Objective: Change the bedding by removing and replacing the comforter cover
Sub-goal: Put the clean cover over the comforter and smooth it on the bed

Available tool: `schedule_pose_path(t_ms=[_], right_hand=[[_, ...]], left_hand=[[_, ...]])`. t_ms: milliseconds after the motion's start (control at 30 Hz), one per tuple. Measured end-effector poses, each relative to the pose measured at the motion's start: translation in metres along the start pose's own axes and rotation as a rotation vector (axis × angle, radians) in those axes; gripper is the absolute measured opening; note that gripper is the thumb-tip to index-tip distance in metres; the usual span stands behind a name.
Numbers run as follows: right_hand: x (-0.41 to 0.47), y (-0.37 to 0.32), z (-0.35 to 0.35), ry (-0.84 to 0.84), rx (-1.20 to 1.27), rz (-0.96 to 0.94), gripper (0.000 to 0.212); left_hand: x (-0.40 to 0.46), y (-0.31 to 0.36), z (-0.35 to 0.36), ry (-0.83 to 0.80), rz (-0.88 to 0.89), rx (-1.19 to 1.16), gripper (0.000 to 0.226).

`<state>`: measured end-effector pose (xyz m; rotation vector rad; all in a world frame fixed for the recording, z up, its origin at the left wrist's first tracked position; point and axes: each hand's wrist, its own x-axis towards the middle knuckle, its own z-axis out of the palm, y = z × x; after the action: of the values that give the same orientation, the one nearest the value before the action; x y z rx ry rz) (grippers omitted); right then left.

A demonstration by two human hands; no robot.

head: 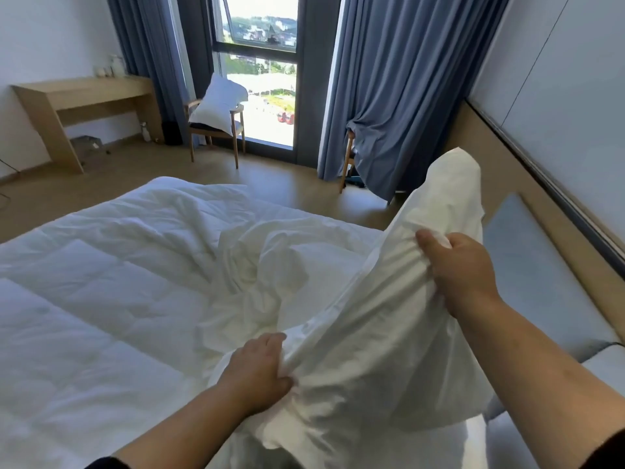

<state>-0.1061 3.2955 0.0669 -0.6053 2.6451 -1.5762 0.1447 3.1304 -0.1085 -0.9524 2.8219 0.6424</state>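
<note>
— Left side of the room?

— Wooden tabletop [81, 93] against the wall, small items on it too blurred to name. Chair [216, 130] by the window [260, 69], pillow [220, 106] propped on the seat. Not part of the job in hand.

— Bed?

— Quilted comforter [88, 299] spread bare across the bed [602, 363], left and middle. Stitched squares plainly exposed, so stripped of its cover over most of its area.

— Cover?

— White cover [399, 326] bunched at the near right of the bed, one end raised toward the headboard [541, 211]. Whether old or fresh cannot be told.

— Grip, left hand [257, 370]?

— Closed on a gather of the cover low at the near edge, thumb pinching a fold.

— Grip, right hand [463, 272]?

— Closed on a pleated bunch of the same cover, held higher and further right, cloth stretched between the two.

— Progress?

— Judged about midway. Comforter largely uncovered; cover loose and in hand. Remaining, by appearance: getting a cover fully on, corners seated, opening closed, bed smoothed, pillow returned.
</note>
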Motion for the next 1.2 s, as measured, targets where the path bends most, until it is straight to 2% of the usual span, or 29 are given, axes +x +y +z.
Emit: schedule_pose_path(t_ms=[33,100,167,200,267,300,333,367,400,467,500,567,600,633,667,700,767,833,900,967,1033,1100,1133,1200], right_hand=[[0.001,0.002,0.002,-0.004,-0.008,-0.001,0.060],[0.003,0.007,0.007,0.002,-0.008,-0.019,0.062],[0.002,0.008,0.012,-0.019,0.000,-0.051,0.060],[0.000,0.007,0.014,-0.037,0.008,-0.072,0.055],[-0.006,0.004,0.017,-0.063,-0.038,-0.148,0.047],[-0.012,0.004,0.017,-0.055,-0.094,-0.231,0.041],[-0.022,0.005,0.019,-0.031,-0.166,-0.366,0.034],[-0.036,0.006,0.024,-0.025,-0.258,-0.563,0.036],[-0.053,0.007,0.031,-0.083,-0.372,-0.804,0.052],[-0.085,0.016,0.052,-0.386,-0.637,-1.241,0.082],[-0.097,0.021,0.065,-0.563,-0.788,-1.317,0.094],[-0.108,0.028,0.090,-0.834,-1.038,-1.164,0.109],[-0.106,0.028,0.099,-0.903,-1.098,-1.031,0.105],[-0.099,0.028,0.106,-0.906,-1.133,-0.942,0.088],[-0.092,0.030,0.112,-0.873,-1.139,-0.931,0.064],[-0.086,0.035,0.117,-0.840,-1.147,-0.952,0.042],[-0.075,0.043,0.123,-0.806,-1.156,-0.930,0.021],[-0.063,0.052,0.124,-0.790,-1.152,-0.861,0.022],[-0.047,0.062,0.126,-0.742,-1.165,-0.802,0.024],[-0.035,0.069,0.131,-0.700,-1.186,-0.768,0.028],[-0.034,0.079,0.142,-0.646,-1.177,-0.774,0.029],[-0.040,0.087,0.154,-0.601,-1.174,-0.815,0.024],[-0.045,0.091,0.160,-0.600,-1.174,-0.845,0.022],[-0.057,0.100,0.171,-0.638,-1.171,-0.886,0.020]], left_hand=[[-0.001,0.006,0.002,0.047,0.053,-0.170,0.076],[-0.006,0.025,0.004,0.006,0.140,-0.482,0.087],[-0.004,0.042,0.014,-0.064,0.154,-0.498,0.087],[-0.001,0.046,0.020,-0.075,0.153,-0.448,0.073],[0.004,0.050,0.025,-0.036,0.135,-0.388,0.024],[0.004,0.049,0.024,-0.024,0.131,-0.402,0.016],[0.006,0.046,0.023,-0.006,0.127,-0.423,0.024],[0.008,0.042,0.022,-0.001,0.127,-0.440,0.028],[0.009,0.038,0.018,-0.015,0.143,-0.441,0.026],[0.012,0.032,0.009,-0.073,0.242,-0.373,0.018],[0.012,0.031,0.003,-0.106,0.307,-0.306,0.018],[0.013,0.030,-0.010,-0.179,0.371,-0.247,0.020],[0.013,0.029,-0.014,-0.192,0.374,-0.283,0.020],[0.013,0.027,-0.019,-0.178,0.367,-0.321,0.024],[0.013,0.022,-0.020,-0.118,0.360,-0.326,0.027],[0.012,0.015,-0.017,-0.012,0.344,-0.276,0.030],[0.005,0.000,0.001,0.341,0.300,-0.151,0.032],[-0.007,-0.017,0.025,0.659,0.303,-0.127,0.026],[-0.020,-0.037,0.050,0.747,0.261,-0.101,0.037],[-0.029,-0.059,0.079,0.559,0.108,-0.150,0.048],[-0.037,-0.074,0.109,0.196,-0.119,-0.229,0.060],[-0.042,-0.078,0.138,-0.030,-0.236,-0.375,0.069],[-0.042,-0.076,0.147,-0.071,-0.303,-0.495,0.082],[-0.035,-0.071,0.157,-0.021,-0.463,-0.796,0.111]])
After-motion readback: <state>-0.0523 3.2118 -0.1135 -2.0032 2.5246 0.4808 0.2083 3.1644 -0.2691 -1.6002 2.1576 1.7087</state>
